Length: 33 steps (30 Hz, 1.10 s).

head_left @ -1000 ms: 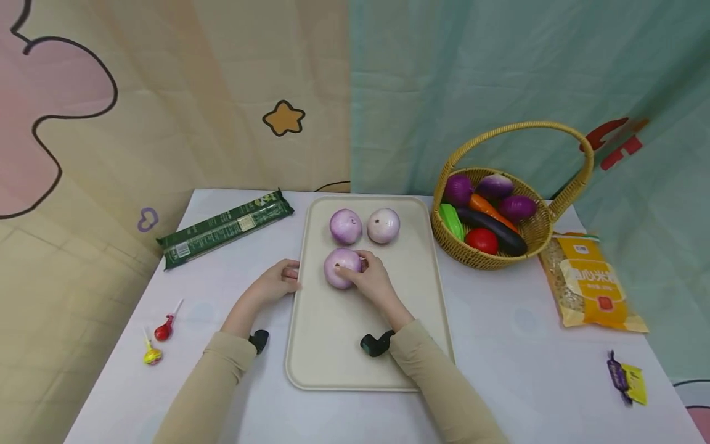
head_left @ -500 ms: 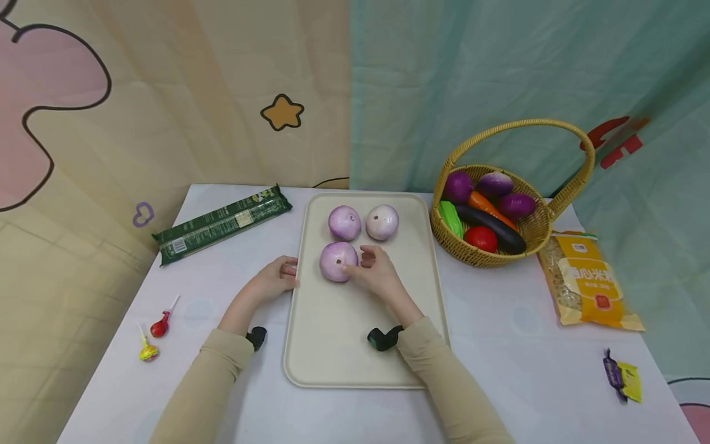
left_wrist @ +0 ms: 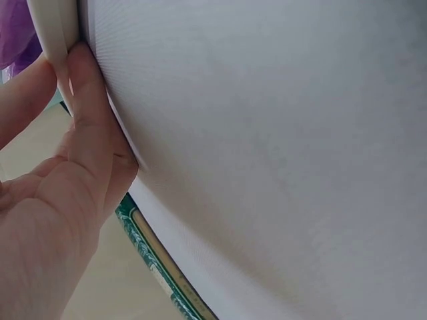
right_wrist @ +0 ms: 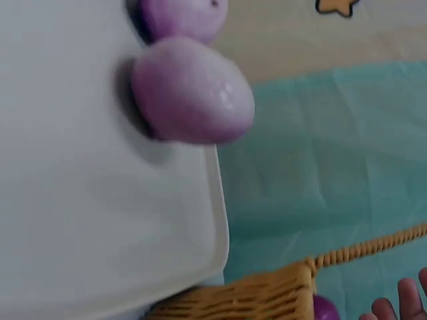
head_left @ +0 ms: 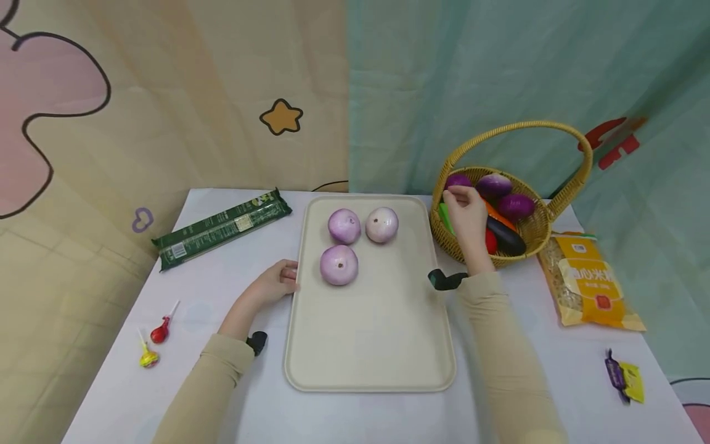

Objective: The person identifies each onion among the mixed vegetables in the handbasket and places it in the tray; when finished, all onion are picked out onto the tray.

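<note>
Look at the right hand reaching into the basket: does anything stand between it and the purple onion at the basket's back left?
Nothing visible does. The right hand is over the basket rim, its fingertips at the purple onion. The handle arches above, clear of the hand.

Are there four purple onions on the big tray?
No, the cream rectangular tray holds only three pale purple onions: two at the back and one in front.
</note>
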Each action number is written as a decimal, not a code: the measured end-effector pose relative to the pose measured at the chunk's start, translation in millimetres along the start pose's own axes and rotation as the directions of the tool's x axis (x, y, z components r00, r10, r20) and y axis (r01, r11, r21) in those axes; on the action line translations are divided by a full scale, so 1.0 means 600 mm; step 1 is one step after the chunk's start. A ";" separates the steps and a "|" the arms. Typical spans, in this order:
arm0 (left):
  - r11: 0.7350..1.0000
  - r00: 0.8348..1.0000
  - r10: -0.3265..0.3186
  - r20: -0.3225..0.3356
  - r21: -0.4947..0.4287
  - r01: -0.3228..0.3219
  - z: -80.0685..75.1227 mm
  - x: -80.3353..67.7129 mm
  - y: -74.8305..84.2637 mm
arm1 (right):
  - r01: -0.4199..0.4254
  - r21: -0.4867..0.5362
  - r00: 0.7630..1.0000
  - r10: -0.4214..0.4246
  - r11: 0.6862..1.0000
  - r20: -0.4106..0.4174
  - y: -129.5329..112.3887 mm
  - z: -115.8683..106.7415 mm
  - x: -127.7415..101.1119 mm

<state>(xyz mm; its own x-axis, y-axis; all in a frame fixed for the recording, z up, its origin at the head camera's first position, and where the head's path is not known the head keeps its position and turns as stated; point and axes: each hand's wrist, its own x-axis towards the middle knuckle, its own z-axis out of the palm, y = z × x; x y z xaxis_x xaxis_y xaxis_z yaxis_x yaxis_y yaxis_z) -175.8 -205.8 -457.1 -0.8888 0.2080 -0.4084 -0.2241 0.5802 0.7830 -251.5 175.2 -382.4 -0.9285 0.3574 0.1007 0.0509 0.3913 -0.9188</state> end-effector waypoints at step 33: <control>1.000 0.999 -0.010 -0.035 -0.001 0.010 0.007 -0.006 0.001 | -0.089 -0.212 0.996 0.081 0.973 -0.045 0.090 0.023 0.107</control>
<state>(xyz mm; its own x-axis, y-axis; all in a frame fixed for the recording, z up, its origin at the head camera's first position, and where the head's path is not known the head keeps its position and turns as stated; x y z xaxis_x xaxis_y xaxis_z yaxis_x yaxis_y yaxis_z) -170.8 -203.1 -457.3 -0.8999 0.1744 -0.3996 -0.2334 0.5815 0.7794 -313.5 207.5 -430.9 -0.9038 0.4259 0.0426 0.2103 0.5286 -0.8224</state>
